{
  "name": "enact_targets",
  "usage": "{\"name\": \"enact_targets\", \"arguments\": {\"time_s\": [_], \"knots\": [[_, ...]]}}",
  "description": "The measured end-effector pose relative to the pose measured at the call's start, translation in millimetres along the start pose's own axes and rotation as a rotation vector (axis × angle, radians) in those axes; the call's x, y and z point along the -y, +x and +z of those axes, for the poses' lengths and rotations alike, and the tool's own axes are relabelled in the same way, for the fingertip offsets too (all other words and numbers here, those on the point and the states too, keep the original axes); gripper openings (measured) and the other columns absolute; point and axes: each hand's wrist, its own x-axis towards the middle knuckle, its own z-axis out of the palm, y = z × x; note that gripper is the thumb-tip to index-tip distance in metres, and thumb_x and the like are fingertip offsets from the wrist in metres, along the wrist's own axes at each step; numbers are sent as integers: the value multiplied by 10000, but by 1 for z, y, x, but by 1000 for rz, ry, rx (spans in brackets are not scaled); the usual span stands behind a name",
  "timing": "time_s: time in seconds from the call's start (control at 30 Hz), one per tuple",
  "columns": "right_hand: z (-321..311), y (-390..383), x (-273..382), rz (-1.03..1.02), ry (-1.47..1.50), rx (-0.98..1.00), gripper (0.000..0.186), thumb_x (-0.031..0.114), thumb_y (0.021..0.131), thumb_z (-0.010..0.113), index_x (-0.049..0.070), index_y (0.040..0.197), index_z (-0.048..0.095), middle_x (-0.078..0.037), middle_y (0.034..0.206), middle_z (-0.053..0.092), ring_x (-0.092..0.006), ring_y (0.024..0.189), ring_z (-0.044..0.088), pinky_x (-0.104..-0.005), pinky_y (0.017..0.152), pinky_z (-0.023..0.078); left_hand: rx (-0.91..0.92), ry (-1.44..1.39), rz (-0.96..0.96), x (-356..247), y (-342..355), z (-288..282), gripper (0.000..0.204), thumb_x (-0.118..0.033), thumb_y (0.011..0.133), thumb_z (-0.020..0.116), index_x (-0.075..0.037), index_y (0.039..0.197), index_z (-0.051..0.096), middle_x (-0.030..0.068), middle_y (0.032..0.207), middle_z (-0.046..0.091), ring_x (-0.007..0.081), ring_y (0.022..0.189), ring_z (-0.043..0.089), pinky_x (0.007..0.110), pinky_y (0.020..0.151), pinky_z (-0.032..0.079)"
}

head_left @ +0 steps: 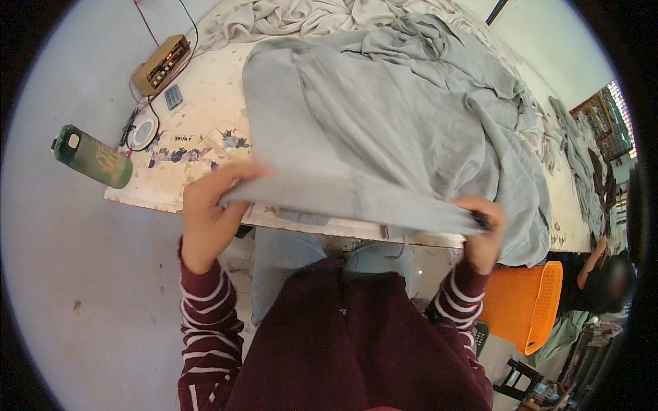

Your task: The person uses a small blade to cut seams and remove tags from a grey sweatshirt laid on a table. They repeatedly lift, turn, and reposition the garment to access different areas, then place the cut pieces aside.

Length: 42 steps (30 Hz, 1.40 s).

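A large piece of grey fabric lies spread on the table, loosely wrinkled toward the far right. Its near edge is lifted in a taut band between my two hands, just above the table's front edge. My left hand is closed on the left end of that band, thumb and fingers pinching it. At the right end, my right hand grips the fabric too. A small dark object shows in the right hand, too blurred to name. Both hands are slightly smeared by motion.
Left on the table are a green bottle, a brown box with knobs, a small remote and cables. Pale cloth lies behind. An orange basket stands right, near another person.
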Motion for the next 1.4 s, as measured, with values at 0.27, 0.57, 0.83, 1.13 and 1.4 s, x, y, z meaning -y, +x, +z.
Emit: {"name": "enact_targets", "arguments": {"time_s": [0.27, 0.57, 0.83, 1.13, 1.4], "knots": [[-22, 18, -21, 564, -97, -222, 271, 238, 747, 796, 28, 811, 637, 31, 699, 562, -71, 685, 521, -208, 616, 410, 498, -362, -475, 39, 26, 26, 387, -262, 773, 773, -35, 1032, 596, 5, 913, 605, 75, 827, 540, 204, 734, 427], [-5, 6, -28, 134, -612, -232, 302, 184, 762, 762, 15, 1000, 686, -109, 841, 668, -174, 730, 607, -266, 705, 468, 403, -651, -628, 72, 2, 67, 423, -188, 755, 762, -42, 1111, 586, 8, 1041, 575, 117, 986, 509, 239, 904, 386], [66, 38, -12, 151, -489, 129, 421, 150, 710, 801, 30, 1090, 665, -45, 942, 668, -107, 760, 584, -251, 690, 468, 378, -593, -586, 67, 6, 66, 368, -192, 795, 749, -33, 1085, 588, 6, 979, 604, 75, 862, 550, 219, 776, 452], [61, 76, 34, 186, -30, 86, 485, 243, 744, 807, 50, 1152, 630, 25, 938, 649, -54, 654, 526, -205, 579, 408, -2, -327, 168, -24, 31, 85, 397, -263, 790, 742, -34, 1082, 602, 85, 968, 633, 182, 813, 604, 288, 748, 460], [-119, 69, 95, -303, 240, -622, 266, 131, 926, 584, -27, 1134, 634, -37, 949, 634, -62, 595, 477, -183, 521, 349, -205, 359, 208, 52, 77, 118, 642, -196, 701, 742, -187, 1293, 495, 117, 1254, 482, 297, 1199, 428, 442, 1016, 305]]}}
